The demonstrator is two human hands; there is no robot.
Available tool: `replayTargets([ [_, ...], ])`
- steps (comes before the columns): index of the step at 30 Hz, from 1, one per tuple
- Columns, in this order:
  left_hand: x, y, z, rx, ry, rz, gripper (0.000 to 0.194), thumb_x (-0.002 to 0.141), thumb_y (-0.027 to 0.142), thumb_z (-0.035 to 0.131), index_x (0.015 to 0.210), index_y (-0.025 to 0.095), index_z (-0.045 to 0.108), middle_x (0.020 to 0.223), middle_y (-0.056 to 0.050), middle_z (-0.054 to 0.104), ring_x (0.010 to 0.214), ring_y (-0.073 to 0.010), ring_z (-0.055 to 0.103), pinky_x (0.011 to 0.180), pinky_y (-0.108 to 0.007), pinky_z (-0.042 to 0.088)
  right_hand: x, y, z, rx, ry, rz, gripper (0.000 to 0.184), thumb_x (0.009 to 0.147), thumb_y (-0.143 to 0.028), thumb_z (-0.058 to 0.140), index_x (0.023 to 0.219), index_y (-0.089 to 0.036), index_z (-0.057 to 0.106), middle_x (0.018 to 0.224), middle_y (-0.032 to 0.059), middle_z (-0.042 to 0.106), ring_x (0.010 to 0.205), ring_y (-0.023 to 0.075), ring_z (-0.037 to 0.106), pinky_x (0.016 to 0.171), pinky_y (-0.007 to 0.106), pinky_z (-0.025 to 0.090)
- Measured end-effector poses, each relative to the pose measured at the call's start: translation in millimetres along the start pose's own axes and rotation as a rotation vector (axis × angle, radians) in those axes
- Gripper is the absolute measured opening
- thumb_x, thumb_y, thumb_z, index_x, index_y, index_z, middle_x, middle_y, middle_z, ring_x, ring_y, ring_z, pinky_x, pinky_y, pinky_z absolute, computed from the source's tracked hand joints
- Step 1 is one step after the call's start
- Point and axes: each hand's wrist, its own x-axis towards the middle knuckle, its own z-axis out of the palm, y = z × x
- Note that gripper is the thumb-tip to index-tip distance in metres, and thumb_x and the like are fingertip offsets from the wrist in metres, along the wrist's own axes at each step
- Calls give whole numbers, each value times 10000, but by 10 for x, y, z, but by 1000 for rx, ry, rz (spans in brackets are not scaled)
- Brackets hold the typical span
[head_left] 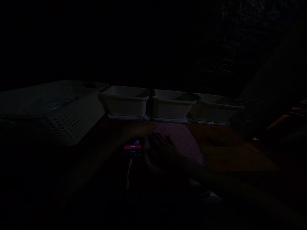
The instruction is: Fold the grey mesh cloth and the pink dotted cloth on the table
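Note:
The scene is very dark. My right hand [161, 150] reaches in from the lower right and lies with fingers stretched out, flat on the left part of a pink cloth [184, 140] on the wooden table [230, 153]. Just left of the fingers lies a phone [132, 147] with a lit screen showing a red band, and a white cable [129, 174] runs from it toward me. My left hand is not in view.
Three white rectangular tubs stand in a row behind the cloth: the left tub [126, 101], the middle tub [173, 105], the right tub [213, 109]. A large white perforated basket [69, 118] lies tilted at the left. Something orange [279, 123] shows dimly at the right.

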Motion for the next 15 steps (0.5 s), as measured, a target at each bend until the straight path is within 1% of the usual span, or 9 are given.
replayTargets([
  [4, -25, 81, -85, -13, -47, -33, 395, 960, 143, 458, 1347, 158, 536, 1422, -146, 538, 1206, -229, 585, 970, -315, 438, -33, 57, 5, -6, 22, 13, 627, 1019, -489, 252, 1544, -151, 302, 1611, 109, 224, 1486, 316, 229, 1178, 602, 188],
  [9, -35, 168, -165, -32, -58, -73, 369, 941, 148, 472, 1291, 164, 586, 1399, -137, 562, 1150, -233, 617, 910, -302, 469, -66, 172, 15, -19, 47, 41, 632, 1011, -500, 302, 1546, -165, 303, 1612, 118, 219, 1489, 317, 221, 1179, 601, 187],
  [15, -47, 197, -210, -74, -52, -71, 387, 921, 122, 469, 1283, 160, 598, 1397, -133, 566, 1174, -239, 603, 950, -316, 459, -129, 333, 4, -25, 25, 84, 652, 1010, -526, 285, 1555, -170, 271, 1620, 101, 193, 1497, 314, 191, 1177, 608, 185],
])
